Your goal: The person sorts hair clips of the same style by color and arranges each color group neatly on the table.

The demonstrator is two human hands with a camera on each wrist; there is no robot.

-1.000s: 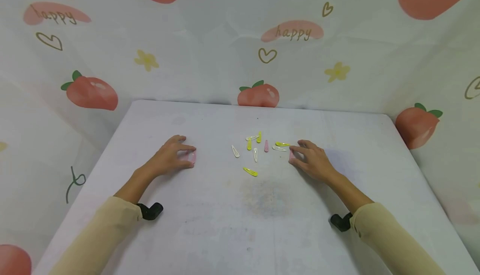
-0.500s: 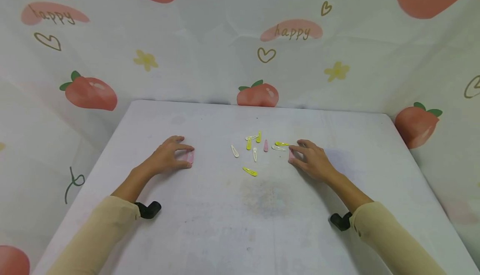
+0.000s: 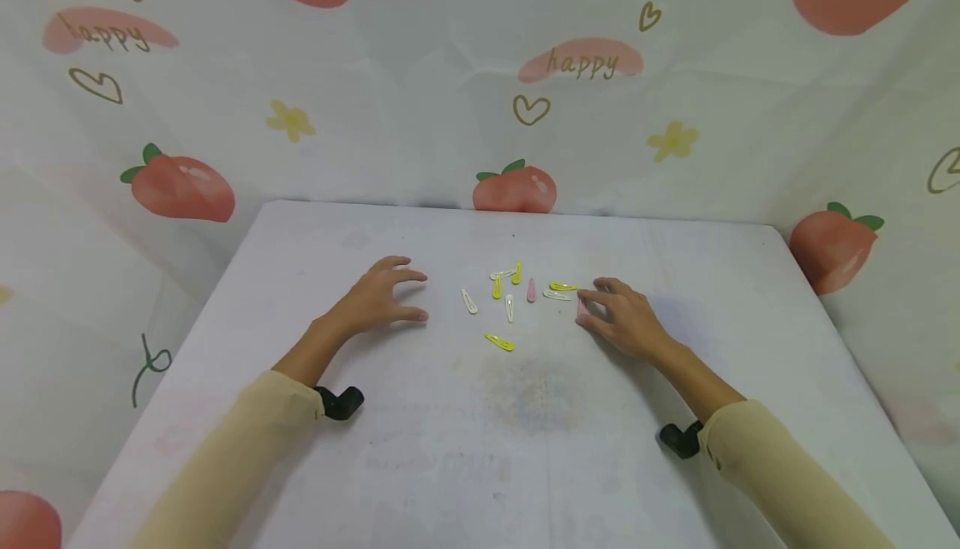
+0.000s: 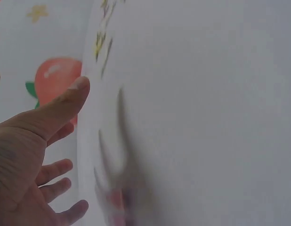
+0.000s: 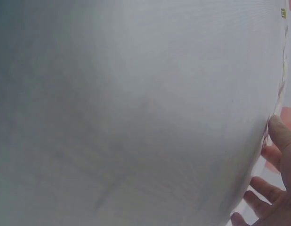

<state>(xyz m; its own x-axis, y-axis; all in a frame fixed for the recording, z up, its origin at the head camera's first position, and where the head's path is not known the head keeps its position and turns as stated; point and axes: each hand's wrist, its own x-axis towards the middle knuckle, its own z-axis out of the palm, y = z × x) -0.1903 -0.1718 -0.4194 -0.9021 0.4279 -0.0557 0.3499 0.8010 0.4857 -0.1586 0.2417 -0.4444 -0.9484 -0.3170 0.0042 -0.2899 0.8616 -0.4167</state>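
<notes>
My left hand [image 3: 382,295] hovers left of several snap hair clips in the head view, thumb and fingers spread with nothing between them. Beneath it, the left wrist view shows a blurred pink item [image 4: 118,207] on the table. On the right, my right hand [image 3: 618,316] pinches a small pink translucent piece [image 3: 582,307] between thumb and fingertips; most of it is hidden by the hand. Nearest that hand lie a yellow clip [image 3: 562,286] and a white clip [image 3: 557,296]. A pink clip [image 3: 531,291] sits a little further left.
Other clips lie scattered mid-table, among them a white clip [image 3: 468,301] closest to the left hand and a yellow clip [image 3: 498,341] nearest the front. The white table [image 3: 450,466] backs onto a printed curtain [image 3: 420,116].
My left hand has let go of a pink translucent piece and moved right, toward the clips. The right hand and the clips have stayed in place.
</notes>
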